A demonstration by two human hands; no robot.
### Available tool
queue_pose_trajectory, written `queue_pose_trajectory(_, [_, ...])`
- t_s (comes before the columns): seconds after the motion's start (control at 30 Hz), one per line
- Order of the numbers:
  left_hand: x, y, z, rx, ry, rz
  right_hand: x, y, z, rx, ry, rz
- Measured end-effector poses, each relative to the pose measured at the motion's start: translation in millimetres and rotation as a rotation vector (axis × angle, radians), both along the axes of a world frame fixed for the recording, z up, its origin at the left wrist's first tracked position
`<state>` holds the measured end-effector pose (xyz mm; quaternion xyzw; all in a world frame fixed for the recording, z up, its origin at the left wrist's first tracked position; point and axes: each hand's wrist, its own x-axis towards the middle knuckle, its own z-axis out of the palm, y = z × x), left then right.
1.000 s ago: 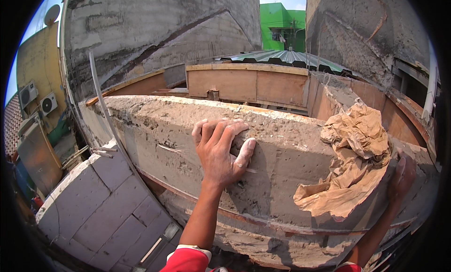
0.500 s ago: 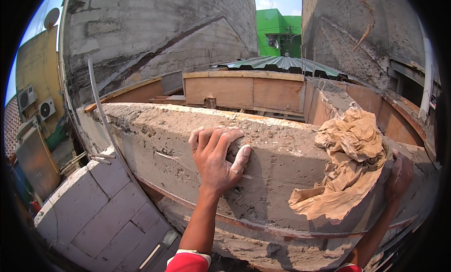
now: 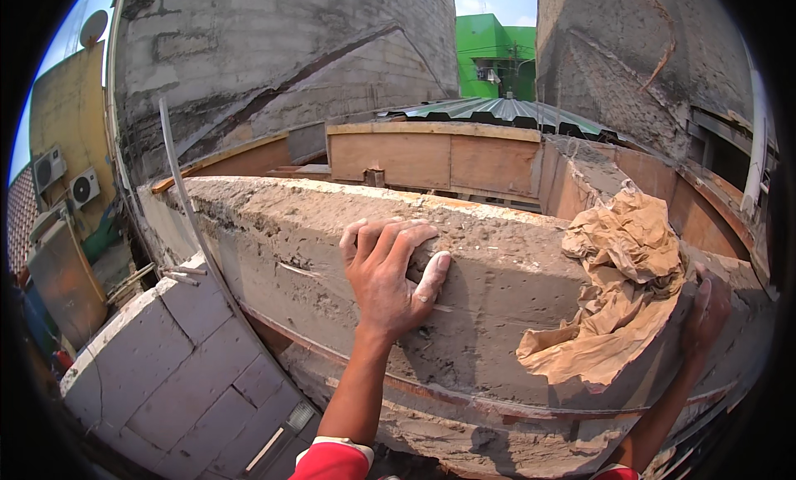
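Note:
My left hand (image 3: 383, 273) is hooked over the top edge of a rough grey concrete beam (image 3: 282, 223). Its fingers bend onto the upper face, and the thumb stands apart against the front side. Pale dust coats the fingertips. To the right, a crumpled sheet of brown paper (image 3: 622, 264) drapes over the beam's top and hangs down its front. Right beside the paper's edge is my right hand (image 3: 705, 310), in shadow, with its fingers curled at the beam's upper edge. Whether those fingers grip the beam or the paper cannot be made out.
A thin bent rod (image 3: 178, 181) slants down across the beam's left end. Below it stands a light block wall (image 3: 182, 339). Behind the beam are wooden formwork panels (image 3: 431, 161) and a corrugated metal roof (image 3: 497, 109). Tall grey walls (image 3: 274, 57) flank the gap.
The view has shifted very slightly, so the beam, paper and left hand sit a little further right. Both hands keep their places on or by the beam.

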<state>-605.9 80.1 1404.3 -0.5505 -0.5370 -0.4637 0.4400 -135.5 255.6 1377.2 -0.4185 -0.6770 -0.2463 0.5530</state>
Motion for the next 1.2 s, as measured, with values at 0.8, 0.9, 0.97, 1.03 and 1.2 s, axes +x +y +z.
queue_pose_trajectory(0.8, [0,-7,-4,-0.01,-0.015,-0.002,8,3,-10,-0.004,0.014,0.018])
queue_pose_trajectory(0.9, [0,-7,-3,-0.007,-0.012,-0.008,10,3,-11,-0.004,0.013,0.014])
queue_pose_trajectory(0.97, [0,-6,-3,-0.002,-0.011,-0.019,11,3,-11,-0.005,0.013,0.011])
queue_pose_trajectory(1.03, [-2,-5,-5,-0.011,-0.007,-0.009,10,4,-13,-0.008,0.013,0.008])
queue_pose_trajectory(1.2, [-3,-3,-8,-0.003,-0.013,-0.01,13,2,-12,0.009,0.005,0.008])
